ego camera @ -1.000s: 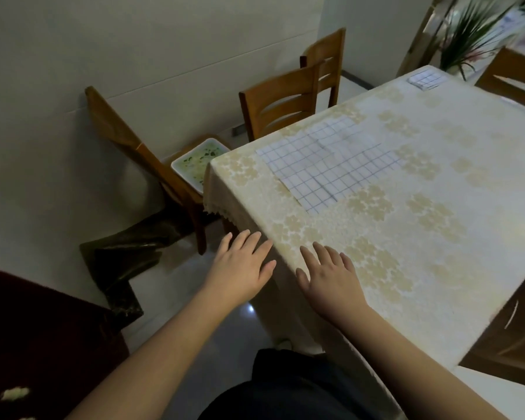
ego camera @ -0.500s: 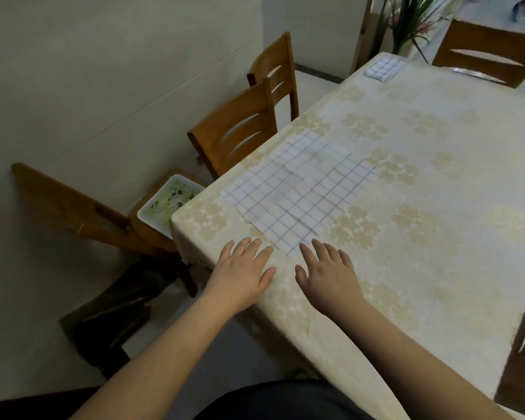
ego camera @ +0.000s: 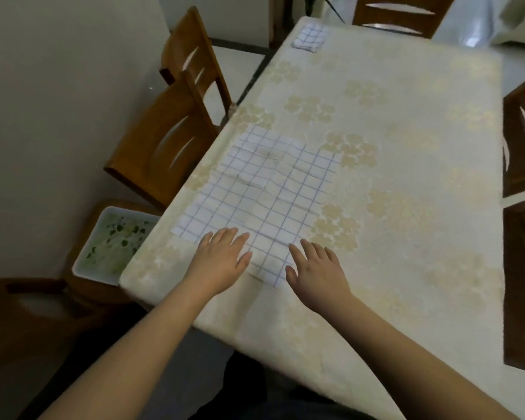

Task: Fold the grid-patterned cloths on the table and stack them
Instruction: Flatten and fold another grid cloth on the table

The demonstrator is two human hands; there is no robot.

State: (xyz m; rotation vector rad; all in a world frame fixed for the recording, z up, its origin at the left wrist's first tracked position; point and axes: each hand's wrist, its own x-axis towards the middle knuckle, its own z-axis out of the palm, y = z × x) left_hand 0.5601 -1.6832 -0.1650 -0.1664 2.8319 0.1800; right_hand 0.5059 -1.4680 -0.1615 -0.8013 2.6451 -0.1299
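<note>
Hands first: left hand [ego camera: 222, 258] and right hand [ego camera: 315, 268] lie flat, fingers straight, gripping nothing, on the near corner of the white blue-grid cloth [ego camera: 264, 192]. It's spread by the left edge of the cream floral-clothed table [ego camera: 406, 237], long axis running away. A folded grid cloth [ego camera: 309, 39] sits at the far left corner.

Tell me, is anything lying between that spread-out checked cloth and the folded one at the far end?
Nothing visible. Between the flat grid cloth and the folded cloth lies only bare tablecloth. Both hands, left hand and right hand, are at its near edge.
</note>
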